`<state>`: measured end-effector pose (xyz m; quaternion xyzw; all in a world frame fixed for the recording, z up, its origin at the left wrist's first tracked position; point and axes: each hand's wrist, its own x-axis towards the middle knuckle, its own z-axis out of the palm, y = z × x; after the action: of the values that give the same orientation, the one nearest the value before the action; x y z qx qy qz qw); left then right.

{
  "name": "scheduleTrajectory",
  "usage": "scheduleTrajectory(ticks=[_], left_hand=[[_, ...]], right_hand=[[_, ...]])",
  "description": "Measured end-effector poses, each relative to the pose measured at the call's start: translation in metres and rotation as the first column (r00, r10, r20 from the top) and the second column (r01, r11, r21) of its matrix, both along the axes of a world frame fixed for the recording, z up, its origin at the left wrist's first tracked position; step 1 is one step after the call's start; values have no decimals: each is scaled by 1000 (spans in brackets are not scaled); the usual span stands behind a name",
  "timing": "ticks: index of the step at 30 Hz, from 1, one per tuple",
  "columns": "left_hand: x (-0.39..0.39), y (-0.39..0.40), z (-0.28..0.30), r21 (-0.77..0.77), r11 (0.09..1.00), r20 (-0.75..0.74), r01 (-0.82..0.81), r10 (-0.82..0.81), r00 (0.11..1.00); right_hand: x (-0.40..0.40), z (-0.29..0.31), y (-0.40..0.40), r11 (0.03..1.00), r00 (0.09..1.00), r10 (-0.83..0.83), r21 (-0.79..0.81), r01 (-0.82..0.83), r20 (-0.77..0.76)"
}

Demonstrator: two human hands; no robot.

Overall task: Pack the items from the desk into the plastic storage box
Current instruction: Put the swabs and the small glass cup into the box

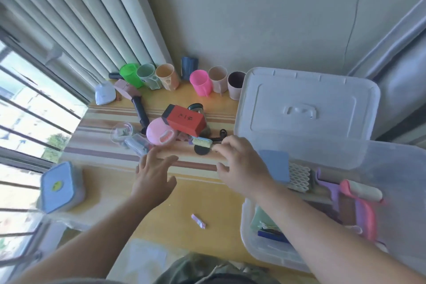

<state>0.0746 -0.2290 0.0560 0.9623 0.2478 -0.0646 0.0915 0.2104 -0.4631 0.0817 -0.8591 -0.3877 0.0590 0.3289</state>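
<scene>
Near the middle of the counter [184, 196] a small heap of loose things waits: a red box [186, 122], a pink round case [159, 132], a small brush [202, 142], a black disc [201, 150] and a clear case [138, 144]. Both hands hover just short of it, fingers spread and grasping nothing — the left hand [154, 175] beside the clear case, the right hand [242, 166] just by the brush and disc, though motion blur makes it hard to say whether its fingertips touch them. At the right stands the plastic storage box [260, 249], open and already partly filled, its lid [306, 108] lying behind it.

Everything in the heap looks light and rigid. The red box probably wants a grip across its long sides; the brush is best pinched at the handle, not the bristles. The pink case looks smooth and may slip — cupping it from below seems safer. Cups [200, 85] along the wall should nest.
</scene>
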Motion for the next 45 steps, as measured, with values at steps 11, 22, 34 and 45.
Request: scheduleTrajectory(ticks=[11, 22, 34, 45], left_hand=[[17, 204, -53, 64, 994, -267, 89, -69, 961], [48, 241, -83, 23, 916, -277, 399, -378, 883], [-18, 188, -63, -494, 869, -58, -5, -27, 998], [-71, 170, -77, -599, 763, -331, -242, 39, 943]], right_hand=[[-19, -79, 177, 852, 974, 46, -499, -154, -222], [-49, -107, 165, 622, 895, -153, -744, -243, -419], [-128, -133, 103, 592, 904, -186, -779, -209, -384], [-74, -131, 198, 823, 897, -220, -566, -40, -383]])
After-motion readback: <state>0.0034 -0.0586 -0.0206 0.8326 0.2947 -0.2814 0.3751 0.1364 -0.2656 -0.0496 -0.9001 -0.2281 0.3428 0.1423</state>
